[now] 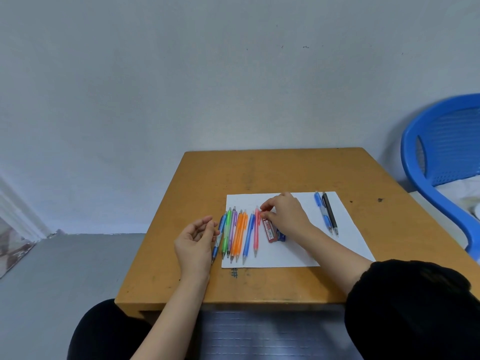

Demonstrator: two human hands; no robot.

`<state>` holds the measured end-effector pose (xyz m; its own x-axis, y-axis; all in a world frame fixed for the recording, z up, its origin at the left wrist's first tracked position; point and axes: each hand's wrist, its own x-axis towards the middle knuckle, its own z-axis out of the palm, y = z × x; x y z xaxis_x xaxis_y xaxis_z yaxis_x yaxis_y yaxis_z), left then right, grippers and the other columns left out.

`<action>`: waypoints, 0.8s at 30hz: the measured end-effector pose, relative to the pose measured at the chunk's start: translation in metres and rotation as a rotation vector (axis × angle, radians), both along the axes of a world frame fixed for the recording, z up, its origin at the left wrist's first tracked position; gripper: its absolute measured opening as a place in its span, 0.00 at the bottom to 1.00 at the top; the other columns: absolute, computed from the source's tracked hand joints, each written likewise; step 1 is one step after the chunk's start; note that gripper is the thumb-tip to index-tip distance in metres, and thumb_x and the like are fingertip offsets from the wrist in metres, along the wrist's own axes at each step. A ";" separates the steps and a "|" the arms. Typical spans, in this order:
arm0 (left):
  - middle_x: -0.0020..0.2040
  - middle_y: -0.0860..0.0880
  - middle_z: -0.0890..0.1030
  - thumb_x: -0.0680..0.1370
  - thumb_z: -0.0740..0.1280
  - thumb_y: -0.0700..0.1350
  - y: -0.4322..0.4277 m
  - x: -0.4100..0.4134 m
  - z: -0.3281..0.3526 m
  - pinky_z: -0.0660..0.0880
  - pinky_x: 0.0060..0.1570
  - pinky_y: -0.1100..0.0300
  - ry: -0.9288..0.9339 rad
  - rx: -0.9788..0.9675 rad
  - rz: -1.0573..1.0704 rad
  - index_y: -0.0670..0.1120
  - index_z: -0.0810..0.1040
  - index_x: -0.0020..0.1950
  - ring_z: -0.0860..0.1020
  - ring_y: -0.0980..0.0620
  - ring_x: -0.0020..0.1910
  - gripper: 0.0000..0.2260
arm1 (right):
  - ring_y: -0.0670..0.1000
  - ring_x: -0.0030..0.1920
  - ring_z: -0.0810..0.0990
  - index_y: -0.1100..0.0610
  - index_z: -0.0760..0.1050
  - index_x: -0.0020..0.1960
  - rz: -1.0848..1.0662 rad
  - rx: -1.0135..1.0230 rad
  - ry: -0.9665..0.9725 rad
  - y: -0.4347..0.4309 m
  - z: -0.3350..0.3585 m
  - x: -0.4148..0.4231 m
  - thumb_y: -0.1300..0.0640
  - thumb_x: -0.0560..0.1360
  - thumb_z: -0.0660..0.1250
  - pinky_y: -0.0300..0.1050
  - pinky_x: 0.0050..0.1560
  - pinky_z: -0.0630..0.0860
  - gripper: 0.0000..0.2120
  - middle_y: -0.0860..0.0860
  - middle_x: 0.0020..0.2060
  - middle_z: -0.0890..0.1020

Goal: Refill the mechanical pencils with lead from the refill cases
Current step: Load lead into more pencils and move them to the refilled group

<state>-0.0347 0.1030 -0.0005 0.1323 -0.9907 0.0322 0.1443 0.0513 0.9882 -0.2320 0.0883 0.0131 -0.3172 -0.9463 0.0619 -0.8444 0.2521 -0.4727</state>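
Note:
Several coloured mechanical pencils (239, 233) lie side by side on the left part of a white paper sheet (306, 245). A blue pencil (322, 213) and a black pencil (330, 215) lie apart at the sheet's right. A red refill case (269, 229) lies beside the pink pencil (257, 229), with a blue refill case (281, 237) partly hidden under my wrist. My right hand (285, 214) pinches the far end of the red case. My left hand (196, 240) hovers with curled fingers, fingertips by the leftmost blue pencil (217, 242); whether it holds anything is unclear.
The sheet lies on a small wooden table (259, 172) pushed against a grey wall. A blue plastic chair (436, 152) stands at the right, close to the table's edge. My black sleeve covers the near right corner.

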 end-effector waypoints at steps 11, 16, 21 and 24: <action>0.42 0.48 0.83 0.77 0.67 0.39 -0.001 0.000 -0.001 0.77 0.32 0.69 -0.007 -0.006 0.008 0.47 0.80 0.49 0.82 0.58 0.39 0.04 | 0.49 0.64 0.68 0.52 0.78 0.61 0.039 -0.062 0.098 0.006 0.003 0.001 0.49 0.77 0.65 0.47 0.62 0.68 0.15 0.49 0.57 0.79; 0.42 0.49 0.84 0.77 0.67 0.39 -0.001 0.001 -0.002 0.77 0.32 0.68 0.000 -0.004 0.003 0.47 0.80 0.49 0.83 0.57 0.39 0.04 | 0.50 0.65 0.68 0.50 0.78 0.62 0.026 -0.053 0.072 0.016 0.006 -0.002 0.50 0.77 0.65 0.47 0.62 0.68 0.14 0.50 0.60 0.77; 0.41 0.49 0.84 0.77 0.67 0.39 -0.002 0.000 -0.002 0.76 0.31 0.68 0.005 -0.009 0.003 0.48 0.80 0.48 0.82 0.58 0.39 0.05 | 0.50 0.66 0.66 0.51 0.75 0.65 0.072 -0.007 0.130 0.035 0.005 -0.006 0.49 0.75 0.68 0.46 0.63 0.67 0.20 0.50 0.62 0.77; 0.41 0.49 0.83 0.77 0.67 0.39 -0.001 0.000 -0.002 0.76 0.31 0.69 0.002 -0.012 0.004 0.46 0.80 0.49 0.82 0.58 0.39 0.04 | 0.50 0.67 0.64 0.52 0.74 0.67 0.082 0.021 0.175 0.042 0.002 -0.008 0.46 0.75 0.68 0.47 0.64 0.65 0.22 0.49 0.64 0.75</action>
<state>-0.0344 0.1019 -0.0020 0.1362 -0.9897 0.0436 0.1463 0.0637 0.9872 -0.2397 0.1308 0.0151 -0.2251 -0.9702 0.0894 -0.9314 0.1873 -0.3121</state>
